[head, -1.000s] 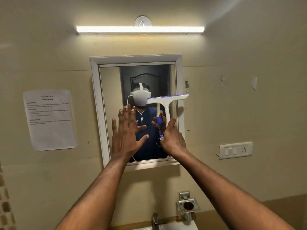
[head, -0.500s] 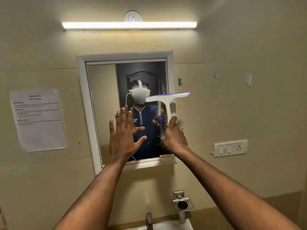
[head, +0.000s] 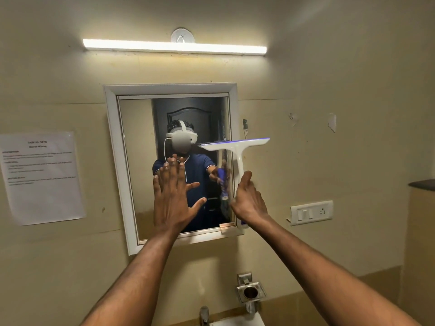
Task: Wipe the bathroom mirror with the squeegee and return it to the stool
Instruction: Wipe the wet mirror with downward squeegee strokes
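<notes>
A white-framed bathroom mirror hangs on the beige wall ahead. My right hand is shut on the handle of a white squeegee with a purple-edged blade. The blade sits level across the mirror's right frame edge, half over the glass and half over the wall. My left hand is flat and open, fingers up, in front of the mirror's lower middle; whether it touches the glass is unclear. The stool is out of view.
A tube light glows above the mirror. A printed paper is stuck on the wall at left, a switch plate at right. Below are a metal holder, a tap and a washbasin rim.
The squeegee and my right hand have shifted right, so the blade now overhangs the frame onto the wall. My left hand has stayed flat before the glass. The camera has drifted.
</notes>
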